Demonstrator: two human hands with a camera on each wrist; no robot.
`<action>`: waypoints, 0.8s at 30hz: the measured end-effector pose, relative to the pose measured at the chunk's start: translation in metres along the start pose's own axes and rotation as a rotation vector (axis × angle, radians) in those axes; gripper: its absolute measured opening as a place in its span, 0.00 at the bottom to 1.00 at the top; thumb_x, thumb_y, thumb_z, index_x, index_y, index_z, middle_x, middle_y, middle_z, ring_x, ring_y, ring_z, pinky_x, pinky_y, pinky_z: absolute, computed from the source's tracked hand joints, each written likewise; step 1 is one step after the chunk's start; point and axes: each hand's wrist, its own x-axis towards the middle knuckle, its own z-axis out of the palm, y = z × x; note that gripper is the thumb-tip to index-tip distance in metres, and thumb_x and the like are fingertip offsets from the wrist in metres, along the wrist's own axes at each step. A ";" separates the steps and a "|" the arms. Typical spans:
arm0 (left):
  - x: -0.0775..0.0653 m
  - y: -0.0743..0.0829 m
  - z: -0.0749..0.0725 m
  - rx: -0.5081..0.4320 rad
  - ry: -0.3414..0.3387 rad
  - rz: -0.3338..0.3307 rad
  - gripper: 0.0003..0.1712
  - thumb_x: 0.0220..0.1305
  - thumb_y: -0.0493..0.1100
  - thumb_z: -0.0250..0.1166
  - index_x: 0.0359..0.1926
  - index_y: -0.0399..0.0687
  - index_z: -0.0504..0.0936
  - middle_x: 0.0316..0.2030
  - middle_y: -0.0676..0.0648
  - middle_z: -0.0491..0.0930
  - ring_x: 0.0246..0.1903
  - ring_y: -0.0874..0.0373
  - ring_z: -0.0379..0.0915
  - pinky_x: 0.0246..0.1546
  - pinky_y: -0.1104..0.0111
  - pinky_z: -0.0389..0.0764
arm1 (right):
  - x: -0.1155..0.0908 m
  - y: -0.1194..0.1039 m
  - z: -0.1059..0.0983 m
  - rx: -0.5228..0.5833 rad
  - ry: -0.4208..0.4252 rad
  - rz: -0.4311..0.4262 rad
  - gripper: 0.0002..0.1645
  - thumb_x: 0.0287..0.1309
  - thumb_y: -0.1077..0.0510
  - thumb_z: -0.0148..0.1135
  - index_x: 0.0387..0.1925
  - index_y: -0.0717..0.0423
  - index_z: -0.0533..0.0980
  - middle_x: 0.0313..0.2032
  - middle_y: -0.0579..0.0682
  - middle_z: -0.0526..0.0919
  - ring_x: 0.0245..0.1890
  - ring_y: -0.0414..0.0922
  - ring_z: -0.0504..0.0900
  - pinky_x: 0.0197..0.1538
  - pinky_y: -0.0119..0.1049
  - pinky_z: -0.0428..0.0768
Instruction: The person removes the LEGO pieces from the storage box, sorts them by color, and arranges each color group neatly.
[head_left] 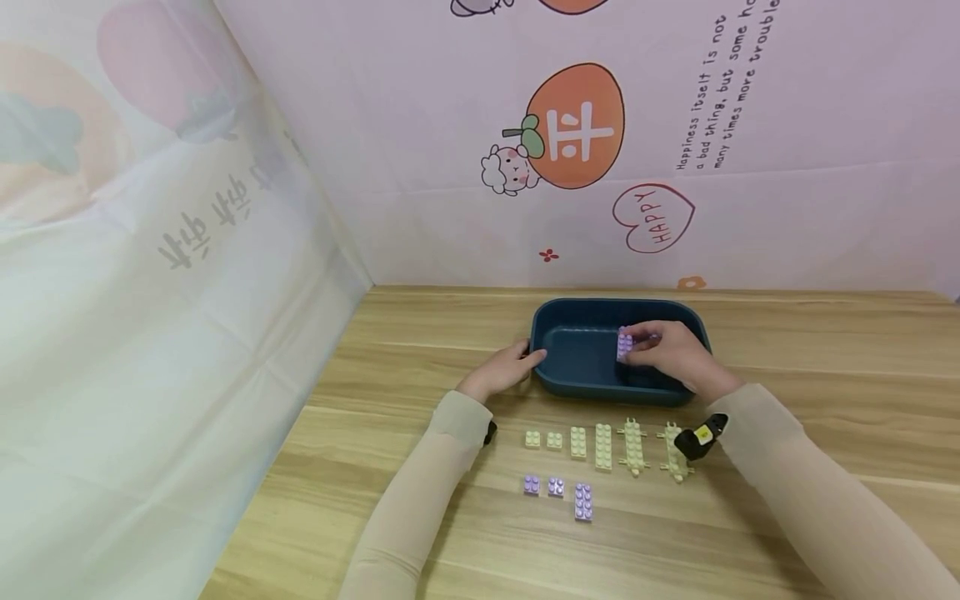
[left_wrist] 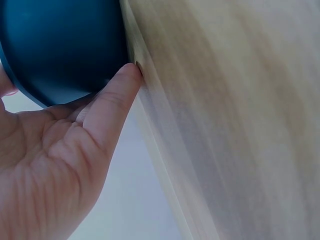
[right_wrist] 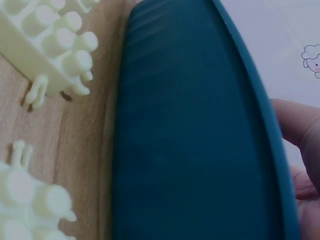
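Note:
A dark teal plastic box (head_left: pixel 581 354) stands near the back of the wooden table. My left hand (head_left: pixel 502 371) grips its left end, the thumb over the rim and the other fingers against the outer wall. Inside the box, toward its right half, my right hand (head_left: pixel 678 357) pinches a purple building brick (head_left: pixel 624 345) between thumb and fingers. More purple may show behind those fingers, too hidden to tell. In the right wrist view the box wall (right_wrist: pixel 185 130) covers most of that hand (right_wrist: pixel 305 150), and the brick is out of sight there.
Pale yellow bricks (head_left: pixel 603 447) lie in a row before the box, two of them long pieces with axle pins (head_left: pixel 633 446). Nearer are three purple bricks (head_left: pixel 582 502). A printed cloth (head_left: pixel 465 225) hangs behind the table, and another cloth (head_left: pixel 187 333) at left.

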 end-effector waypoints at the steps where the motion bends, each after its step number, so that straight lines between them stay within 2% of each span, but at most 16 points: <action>1: 0.000 0.000 0.000 0.000 0.000 0.000 0.33 0.75 0.59 0.44 0.73 0.48 0.59 0.41 0.45 0.77 0.45 0.54 0.71 0.56 0.59 0.70 | -0.001 0.000 -0.001 0.002 0.003 -0.001 0.32 0.56 0.53 0.70 0.60 0.62 0.73 0.49 0.62 0.80 0.47 0.50 0.78 0.42 0.29 0.77; 5: -0.001 0.001 0.000 -0.011 -0.005 -0.003 0.34 0.74 0.61 0.44 0.73 0.49 0.59 0.41 0.44 0.77 0.44 0.53 0.71 0.55 0.58 0.71 | -0.003 -0.002 -0.004 0.018 0.021 -0.011 0.31 0.56 0.52 0.70 0.59 0.59 0.74 0.48 0.60 0.80 0.45 0.49 0.77 0.41 0.29 0.77; 8: -0.001 0.000 0.000 -0.014 -0.003 -0.005 0.35 0.74 0.62 0.44 0.73 0.50 0.59 0.43 0.43 0.77 0.44 0.54 0.72 0.55 0.59 0.71 | -0.004 -0.003 -0.005 0.050 0.033 -0.025 0.31 0.56 0.51 0.70 0.58 0.60 0.74 0.48 0.60 0.80 0.43 0.44 0.78 0.41 0.27 0.78; 12: -0.001 0.001 0.001 -0.009 -0.002 -0.014 0.36 0.73 0.63 0.44 0.74 0.51 0.57 0.54 0.43 0.77 0.51 0.53 0.72 0.61 0.56 0.70 | -0.009 -0.006 -0.006 0.102 0.040 -0.052 0.32 0.57 0.50 0.69 0.58 0.62 0.73 0.49 0.62 0.80 0.40 0.35 0.79 0.41 0.24 0.78; 16: -0.002 0.003 0.001 -0.005 -0.002 -0.019 0.37 0.73 0.63 0.44 0.75 0.50 0.56 0.61 0.42 0.74 0.57 0.52 0.71 0.64 0.56 0.68 | -0.017 -0.010 -0.007 0.146 0.055 -0.093 0.31 0.58 0.52 0.68 0.59 0.64 0.73 0.48 0.62 0.80 0.38 0.31 0.78 0.40 0.22 0.79; 21: -0.003 0.003 0.001 0.006 0.001 -0.020 0.37 0.73 0.64 0.43 0.74 0.49 0.57 0.58 0.42 0.75 0.56 0.51 0.72 0.63 0.56 0.69 | -0.027 -0.015 -0.008 0.165 0.082 -0.137 0.30 0.59 0.52 0.68 0.58 0.63 0.73 0.47 0.61 0.80 0.38 0.31 0.78 0.40 0.21 0.80; 24: -0.003 0.002 0.002 0.003 -0.002 -0.028 0.38 0.73 0.64 0.43 0.74 0.48 0.56 0.57 0.41 0.76 0.55 0.51 0.72 0.63 0.56 0.69 | -0.033 -0.017 -0.009 0.133 0.099 -0.167 0.29 0.59 0.51 0.67 0.57 0.63 0.74 0.47 0.61 0.80 0.38 0.32 0.78 0.40 0.21 0.80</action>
